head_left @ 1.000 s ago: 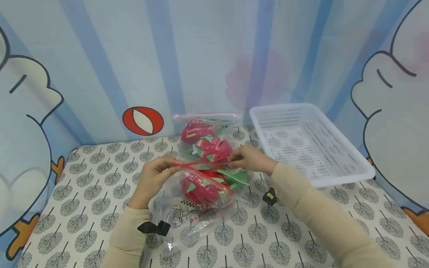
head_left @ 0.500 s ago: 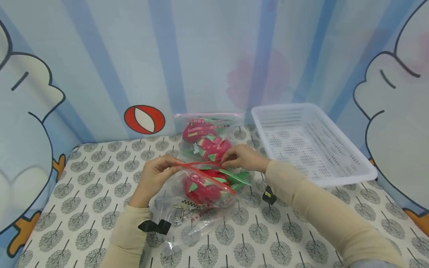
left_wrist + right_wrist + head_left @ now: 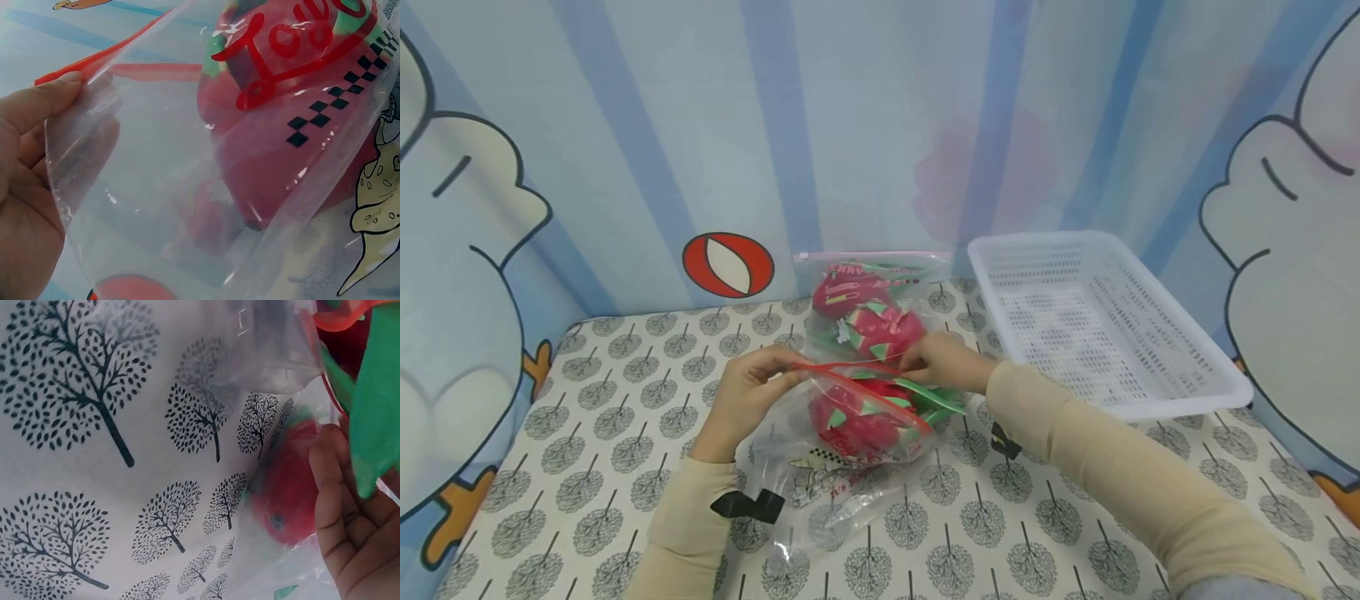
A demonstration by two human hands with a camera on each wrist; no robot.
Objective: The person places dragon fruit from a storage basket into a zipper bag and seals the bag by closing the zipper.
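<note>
A clear zip bag (image 3: 865,492) with a red zip edge lies mid-table, its mouth parted, holding a pink-red toy dragon fruit (image 3: 857,425) with green scales. Green leaves (image 3: 936,404) stick out of the mouth on the right. My left hand (image 3: 748,396) pinches the left corner of the zip edge between thumb and fingers, as the left wrist view also shows. With bent fingers, my right hand (image 3: 943,362) pinches the far side of the mouth, beside the leaves. In the right wrist view a green leaf (image 3: 375,394) hides part of that hand.
Behind it, a second zip bag (image 3: 868,258) with a pale pink zip holds more toy dragon fruit (image 3: 887,329). A white plastic basket (image 3: 1187,308) stands at the right rear. The tree-print tablecloth (image 3: 602,450) ends at a striped cartoon backdrop (image 3: 880,125).
My right hand has moved left, from beside the rear bag's fruit to the front bag's zip edge. My left hand keeps its pinch on the corner.
</note>
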